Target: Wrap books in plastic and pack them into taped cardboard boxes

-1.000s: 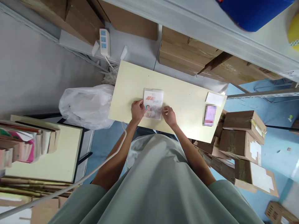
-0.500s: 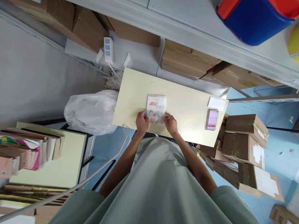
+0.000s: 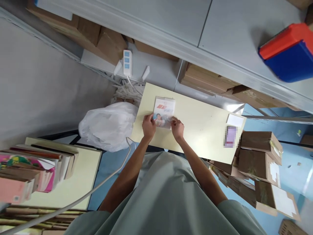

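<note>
On the pale yellow table (image 3: 200,130), near the end beside the white plastic bag (image 3: 107,127), the printed book (image 3: 164,112) appears to lie flat, cover up, between both hands. Compared with half a second ago, it sits closer to that end and slightly nearer the far edge; the handling therefore appears to be one of positioning, with the cover unopened. The left hand (image 3: 149,127) is half curled, fingertips touching the book's left edge; the right hand (image 3: 177,129) is likewise curled at the right edge. Whether either pinches cannot be determined.
</note>
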Demonstrator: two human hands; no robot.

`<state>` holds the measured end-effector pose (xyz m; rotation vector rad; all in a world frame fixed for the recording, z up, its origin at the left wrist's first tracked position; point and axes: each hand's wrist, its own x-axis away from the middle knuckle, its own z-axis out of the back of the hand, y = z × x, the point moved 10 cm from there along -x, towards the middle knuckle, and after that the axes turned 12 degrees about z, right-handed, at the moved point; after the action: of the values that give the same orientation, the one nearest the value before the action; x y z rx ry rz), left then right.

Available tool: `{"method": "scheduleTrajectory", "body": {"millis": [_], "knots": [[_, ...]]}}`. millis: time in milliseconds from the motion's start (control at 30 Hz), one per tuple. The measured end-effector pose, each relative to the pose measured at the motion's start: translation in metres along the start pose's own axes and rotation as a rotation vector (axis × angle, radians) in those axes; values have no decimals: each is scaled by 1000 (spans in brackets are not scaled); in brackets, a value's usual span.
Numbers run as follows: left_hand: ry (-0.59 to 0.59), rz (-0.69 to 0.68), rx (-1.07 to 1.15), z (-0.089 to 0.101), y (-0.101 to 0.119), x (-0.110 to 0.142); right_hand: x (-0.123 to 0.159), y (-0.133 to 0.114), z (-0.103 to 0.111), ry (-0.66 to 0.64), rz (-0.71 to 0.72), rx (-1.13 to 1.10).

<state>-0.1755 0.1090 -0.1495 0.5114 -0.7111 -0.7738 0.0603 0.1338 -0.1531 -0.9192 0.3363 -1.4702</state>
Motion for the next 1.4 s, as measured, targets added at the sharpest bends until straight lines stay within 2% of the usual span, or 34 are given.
{"method": "scheduleTrajectory", "body": {"millis": [133, 233, 300, 400, 533, 733, 867, 1067, 1200, 1400], "knots": [[63, 8, 53, 22, -6, -52, -40, -33, -24, 12, 10, -10], [77, 2, 83, 31, -10, -80, -61, -49, -34, 40, 18, -16], [73, 1, 84, 35, -11, -90, -68, -55, -36, 56, 16, -39], [65, 1, 67, 44, -10, -89, -67, -59, -34, 46, -10, -91], [46, 39, 10, 59, -8, -66, -47, -59, -25, 3, -43, -146], [51, 65, 40, 80, -2, -1, 8, -53, -8, -20, -7, -237], [61, 80, 94, 75, 1, 49, 47, -38, 2, -70, 7, -270], [77, 104, 116, 54, 4, 111, 88, -16, 20, -90, 43, -303], [93, 79, 120, 51, 13, 136, 104, -8, 29, -99, 78, -317], [107, 39, 213, 61, 27, 153, 126, -8, 53, -61, 140, -295]]}}
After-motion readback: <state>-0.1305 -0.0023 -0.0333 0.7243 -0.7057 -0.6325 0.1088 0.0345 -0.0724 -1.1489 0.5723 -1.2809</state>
